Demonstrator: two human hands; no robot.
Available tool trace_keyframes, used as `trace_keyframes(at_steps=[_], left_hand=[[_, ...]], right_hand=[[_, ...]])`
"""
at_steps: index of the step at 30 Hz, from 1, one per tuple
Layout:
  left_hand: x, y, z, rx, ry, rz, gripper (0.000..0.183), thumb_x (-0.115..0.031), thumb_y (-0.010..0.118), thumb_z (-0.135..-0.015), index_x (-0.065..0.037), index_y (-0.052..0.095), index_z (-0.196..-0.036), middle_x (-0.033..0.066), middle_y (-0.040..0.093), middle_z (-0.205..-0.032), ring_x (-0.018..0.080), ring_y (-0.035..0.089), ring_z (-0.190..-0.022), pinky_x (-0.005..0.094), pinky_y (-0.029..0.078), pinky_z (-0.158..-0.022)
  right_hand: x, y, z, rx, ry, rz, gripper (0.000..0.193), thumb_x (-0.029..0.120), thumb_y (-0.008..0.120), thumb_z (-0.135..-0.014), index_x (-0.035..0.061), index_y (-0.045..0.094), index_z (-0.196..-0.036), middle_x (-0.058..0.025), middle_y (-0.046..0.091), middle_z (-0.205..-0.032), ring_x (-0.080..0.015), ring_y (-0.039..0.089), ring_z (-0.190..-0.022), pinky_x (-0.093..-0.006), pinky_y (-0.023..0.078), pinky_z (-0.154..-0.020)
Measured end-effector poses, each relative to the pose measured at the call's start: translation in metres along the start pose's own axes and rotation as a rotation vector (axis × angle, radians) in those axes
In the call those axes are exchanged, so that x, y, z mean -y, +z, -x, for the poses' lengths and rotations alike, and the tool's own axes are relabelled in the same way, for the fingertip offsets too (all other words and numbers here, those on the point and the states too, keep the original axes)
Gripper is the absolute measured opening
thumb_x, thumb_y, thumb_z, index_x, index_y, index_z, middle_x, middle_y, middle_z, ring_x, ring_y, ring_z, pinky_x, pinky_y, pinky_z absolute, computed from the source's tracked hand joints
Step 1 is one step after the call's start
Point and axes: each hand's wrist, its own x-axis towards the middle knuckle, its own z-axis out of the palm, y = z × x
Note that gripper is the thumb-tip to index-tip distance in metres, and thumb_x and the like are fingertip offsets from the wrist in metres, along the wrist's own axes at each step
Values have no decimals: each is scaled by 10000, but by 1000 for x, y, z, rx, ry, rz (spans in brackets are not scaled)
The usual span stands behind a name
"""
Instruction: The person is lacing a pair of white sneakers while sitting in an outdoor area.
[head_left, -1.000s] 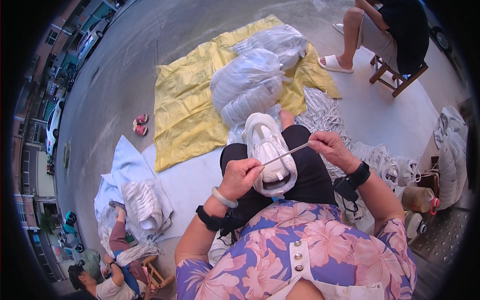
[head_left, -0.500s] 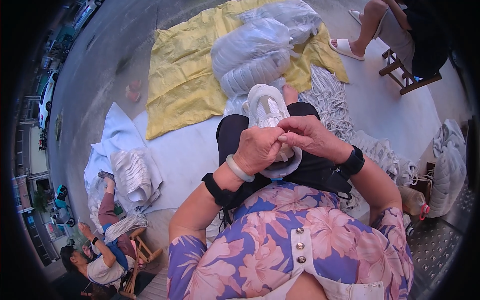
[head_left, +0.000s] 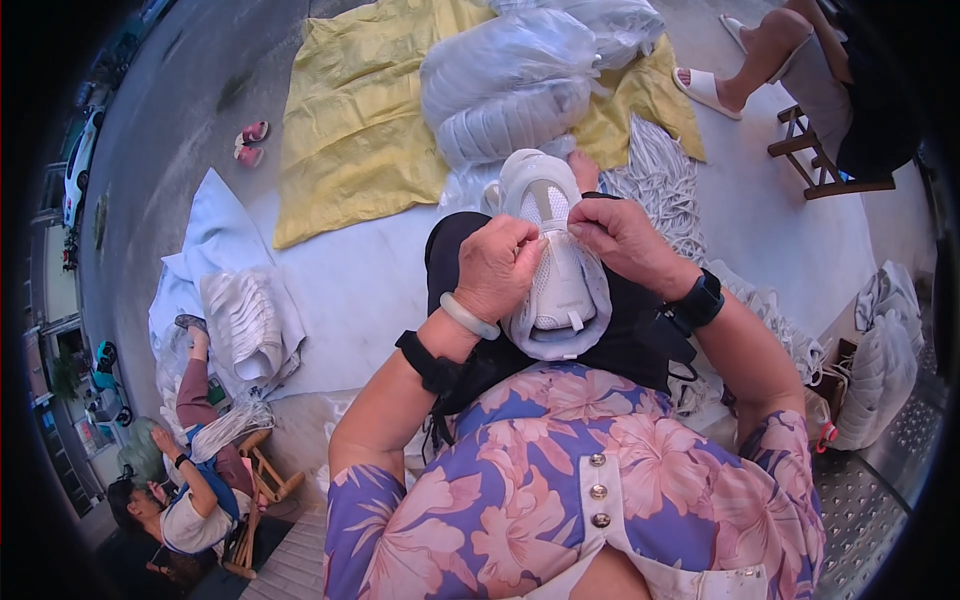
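Note:
A white sneaker (head_left: 556,285) rests on my lap between my thighs, toe pointing away and its opening toward me. My left hand (head_left: 497,262) is closed in a pinch at the left eyelet edge. Across the tongue, my right hand (head_left: 625,238) pinches at the right edge. What looks like a white shoelace runs between the fingertips, mostly hidden by them. Beyond the right knee lies a heap of loose white laces (head_left: 657,190).
Clear bags of white shoe parts (head_left: 515,85) lie on a yellow sheet (head_left: 350,130). White stacked pieces (head_left: 243,320) lie at left near a seated co-worker (head_left: 200,495). Another person sits on a wooden stool (head_left: 825,165) at far right. A wrapped bundle (head_left: 880,380) stands at right.
My hands were together over the sneaker's tongue and have drawn apart to either side, uncovering the tongue and heel opening. The whole view has shifted slightly.

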Motion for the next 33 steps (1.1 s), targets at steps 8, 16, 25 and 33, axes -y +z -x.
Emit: trace_keyframes(at_steps=[8,16,25,33], left_hand=[[11,9,-2,82,-322,211,117,-76,686,-747,-18,598,-796,-15,550,-677,43,476,-595,195,420,-552],[15,13,-2,101,-420,305,146,-95,708,-747,-31,590,-805,-37,532,-679,31,450,-598,183,413,-551],[17,17,-2,120,-464,358,213,-86,725,-733,-30,564,-861,-54,477,-667,26,416,-600,177,405,-550],[16,14,1,152,-423,311,232,-60,718,-711,-33,541,-858,-46,474,-659,34,421,-596,189,409,-548]], right_hand=[[7,9,-10,-103,-116,395,117,137,554,-805,22,570,-801,-168,595,-723,-353,596,-700,-442,448,-608],[4,8,-12,-29,-60,491,114,118,543,-801,8,545,-770,-178,569,-688,-358,582,-679,-437,441,-599],[24,14,-18,66,-114,749,117,108,601,-681,16,589,-751,-148,617,-681,-303,627,-680,-415,473,-599],[5,8,-24,138,119,400,118,123,554,-743,12,593,-756,-181,598,-694,-350,605,-710,-418,464,-629]])
